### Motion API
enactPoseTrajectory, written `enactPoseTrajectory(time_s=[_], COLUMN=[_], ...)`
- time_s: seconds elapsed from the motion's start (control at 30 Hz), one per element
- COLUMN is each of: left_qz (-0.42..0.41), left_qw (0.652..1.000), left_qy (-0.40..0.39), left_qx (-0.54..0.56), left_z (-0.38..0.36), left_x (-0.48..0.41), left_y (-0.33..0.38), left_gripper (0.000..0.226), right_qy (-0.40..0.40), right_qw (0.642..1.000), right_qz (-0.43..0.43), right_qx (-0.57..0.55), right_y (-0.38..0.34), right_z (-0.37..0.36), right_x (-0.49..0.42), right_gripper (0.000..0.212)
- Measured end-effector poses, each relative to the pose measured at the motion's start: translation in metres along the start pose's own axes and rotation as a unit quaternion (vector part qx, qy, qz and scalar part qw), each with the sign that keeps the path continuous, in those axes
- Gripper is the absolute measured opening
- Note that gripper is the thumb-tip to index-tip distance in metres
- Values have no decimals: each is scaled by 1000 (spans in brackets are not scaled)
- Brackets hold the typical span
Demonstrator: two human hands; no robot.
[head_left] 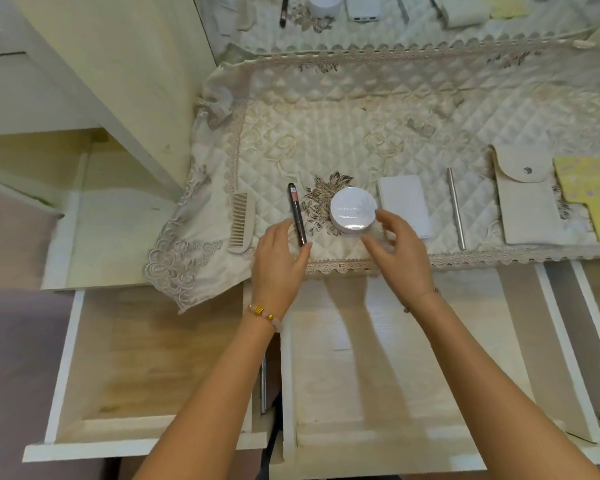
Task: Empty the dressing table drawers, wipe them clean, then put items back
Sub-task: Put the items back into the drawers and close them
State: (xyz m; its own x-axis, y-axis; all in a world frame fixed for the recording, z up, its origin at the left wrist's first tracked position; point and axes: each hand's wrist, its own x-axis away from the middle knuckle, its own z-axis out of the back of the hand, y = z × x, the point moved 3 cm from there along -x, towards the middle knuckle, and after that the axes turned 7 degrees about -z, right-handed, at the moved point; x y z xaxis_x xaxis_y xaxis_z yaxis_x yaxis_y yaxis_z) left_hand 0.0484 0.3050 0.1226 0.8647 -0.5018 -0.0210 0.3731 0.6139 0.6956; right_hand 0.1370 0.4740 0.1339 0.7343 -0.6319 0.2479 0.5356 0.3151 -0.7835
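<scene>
Reaching over drawers (153, 358), left hand (279, 261) open at dark pen (297, 213), right hand (400, 249) open beside round compact (353, 209), both empty

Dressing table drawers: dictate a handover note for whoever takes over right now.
Left hand: at the near end of the dark pen; grip unclear.
Right hand: open, fingers spread beside the round white compact.
Comb, white case, silver stick, pouch and yellow mirror lie in a row on the quilted cloth.
Left drawer and middle drawer are pulled out and look emptied.
Done: emptying. Wiped or not: cannot tell.
Left: put the items back.
</scene>
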Motion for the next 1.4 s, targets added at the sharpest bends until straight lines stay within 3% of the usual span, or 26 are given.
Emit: enactPoseTrajectory(time_s=[0.2, 0.47, 0.97, 1.17, 1.4], left_qz=[85, 110, 123, 136, 227], left_qw=[995, 993, 985, 976, 948], left_qy=[25, 50, 81, 54, -20], left_qx=[35, 15, 87, 162, 223], left_z=[-16, -18, -2, -3, -35], left_x=[-29, -37, -10, 50, 126], left_y=[-5, -11, -5, -10, -25], left_gripper=[51, 33, 24, 18, 17], right_qy=[19, 34, 49, 19, 4], right_qw=[997, 993, 992, 969, 954], right_qz=[-68, -83, -108, -151, -227], right_qx=[1, 80, -53, -192, -196], right_y=[-5, -5, -7, 30, 91], right_z=[-15, -34, -27, -20, -34], right_x=[-41, -58, -27, 31, 98], right_gripper=[61, 68, 58, 48, 38])
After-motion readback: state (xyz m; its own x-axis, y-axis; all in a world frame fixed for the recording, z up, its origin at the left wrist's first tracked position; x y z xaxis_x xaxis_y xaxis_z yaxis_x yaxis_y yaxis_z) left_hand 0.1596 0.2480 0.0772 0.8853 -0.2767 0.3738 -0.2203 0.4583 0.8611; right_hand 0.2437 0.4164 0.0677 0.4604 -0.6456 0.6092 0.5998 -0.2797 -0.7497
